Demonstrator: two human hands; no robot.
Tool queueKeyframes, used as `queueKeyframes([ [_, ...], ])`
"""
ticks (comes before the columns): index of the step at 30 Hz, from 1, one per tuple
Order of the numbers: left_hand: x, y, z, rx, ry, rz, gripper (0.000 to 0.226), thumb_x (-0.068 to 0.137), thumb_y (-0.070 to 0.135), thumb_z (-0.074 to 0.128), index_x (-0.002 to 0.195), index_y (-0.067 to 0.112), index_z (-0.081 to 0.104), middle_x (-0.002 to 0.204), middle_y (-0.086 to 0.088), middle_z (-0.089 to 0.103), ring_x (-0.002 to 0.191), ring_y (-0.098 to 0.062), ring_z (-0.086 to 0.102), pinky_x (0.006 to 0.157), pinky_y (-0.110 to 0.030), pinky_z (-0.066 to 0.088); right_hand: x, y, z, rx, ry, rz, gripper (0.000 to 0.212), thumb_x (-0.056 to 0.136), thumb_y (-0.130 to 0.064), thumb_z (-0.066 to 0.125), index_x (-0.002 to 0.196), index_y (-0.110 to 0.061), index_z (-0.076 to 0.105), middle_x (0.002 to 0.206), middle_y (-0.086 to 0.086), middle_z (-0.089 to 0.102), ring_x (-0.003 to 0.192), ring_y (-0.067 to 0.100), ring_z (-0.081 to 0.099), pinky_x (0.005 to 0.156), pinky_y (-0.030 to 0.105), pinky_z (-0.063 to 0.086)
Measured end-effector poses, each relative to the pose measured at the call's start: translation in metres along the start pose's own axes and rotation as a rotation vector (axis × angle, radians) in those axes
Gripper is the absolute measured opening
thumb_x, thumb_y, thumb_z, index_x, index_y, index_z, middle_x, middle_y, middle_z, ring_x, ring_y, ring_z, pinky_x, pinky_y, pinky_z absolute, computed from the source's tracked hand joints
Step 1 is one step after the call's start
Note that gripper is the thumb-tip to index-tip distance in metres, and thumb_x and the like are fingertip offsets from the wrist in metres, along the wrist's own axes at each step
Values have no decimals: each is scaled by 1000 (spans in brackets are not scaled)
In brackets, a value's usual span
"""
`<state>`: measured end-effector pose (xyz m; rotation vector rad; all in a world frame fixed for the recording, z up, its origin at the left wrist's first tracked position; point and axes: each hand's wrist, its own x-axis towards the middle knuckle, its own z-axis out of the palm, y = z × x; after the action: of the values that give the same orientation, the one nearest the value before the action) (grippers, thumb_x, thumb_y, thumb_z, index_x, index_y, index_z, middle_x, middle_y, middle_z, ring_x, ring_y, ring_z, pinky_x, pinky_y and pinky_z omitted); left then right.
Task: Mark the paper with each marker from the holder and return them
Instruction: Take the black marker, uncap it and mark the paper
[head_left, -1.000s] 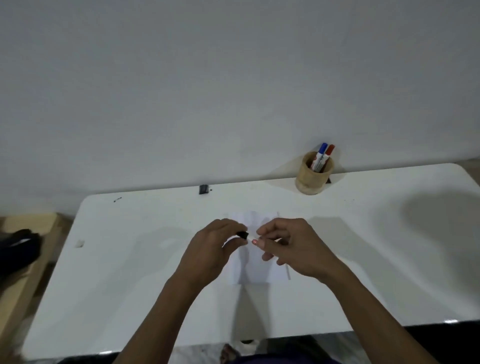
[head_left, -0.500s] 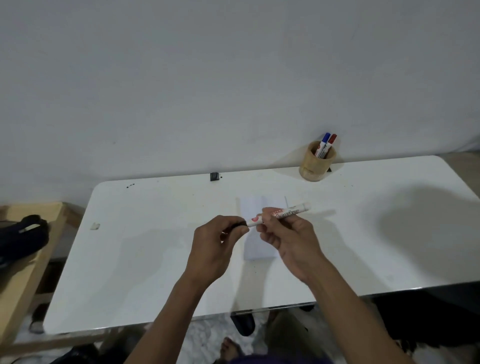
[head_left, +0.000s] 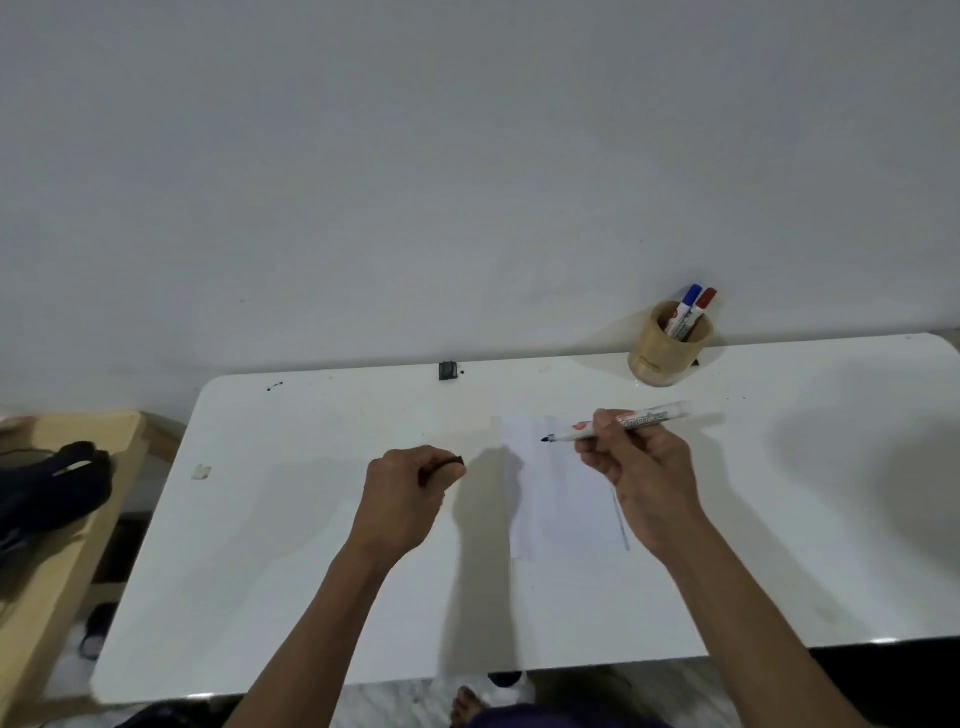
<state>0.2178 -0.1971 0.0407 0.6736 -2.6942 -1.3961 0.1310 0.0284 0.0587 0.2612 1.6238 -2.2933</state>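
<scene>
A white sheet of paper (head_left: 561, 493) lies on the white table (head_left: 311, 571). My right hand (head_left: 641, 467) holds an uncapped white marker (head_left: 647, 417), its dark tip pointing left just above the paper's top edge. My left hand (head_left: 408, 488) is closed on the marker's black cap (head_left: 457, 461), to the left of the paper. A round wooden holder (head_left: 667, 351) stands at the table's back right with a blue-capped marker (head_left: 687, 306) and a red-capped marker (head_left: 701, 306) upright in it.
A small black object (head_left: 448, 370) sits at the table's back edge near the wall. A scrap of tape (head_left: 201, 472) is stuck near the left edge. A wooden bench (head_left: 67, 545) with a dark bag (head_left: 47, 488) stands left of the table.
The cap has come off the marker. My hands have moved apart: the left went left with the cap, the right went right with the marker, its tip now over the paper.
</scene>
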Motion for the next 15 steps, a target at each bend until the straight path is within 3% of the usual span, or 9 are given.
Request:
queueKeyframes([
  [4,48,-8,12,142,104,-80,11,89,23,69,92,14,62,71,-1,70,66,-22,63,67,-29,45,22,1,-7,-79,-2,25,11,97,-10,65,90,-6,72,86,10,78,75,20,70,68,24,60],
  [8,90,-15,33,240,95,-94,11,91,14,64,95,4,65,85,-11,71,81,-31,65,76,-42,54,37,13,-13,-105,53,78,8,95,-11,68,95,-4,72,88,12,78,79,23,71,70,27,60],
  [15,116,-30,51,294,51,-134,13,89,15,68,96,4,67,93,-14,68,84,-32,63,74,-38,51,57,23,-21,-151,114,113,13,86,-3,78,98,-3,71,81,7,79,72,20,75,68,27,60],
])
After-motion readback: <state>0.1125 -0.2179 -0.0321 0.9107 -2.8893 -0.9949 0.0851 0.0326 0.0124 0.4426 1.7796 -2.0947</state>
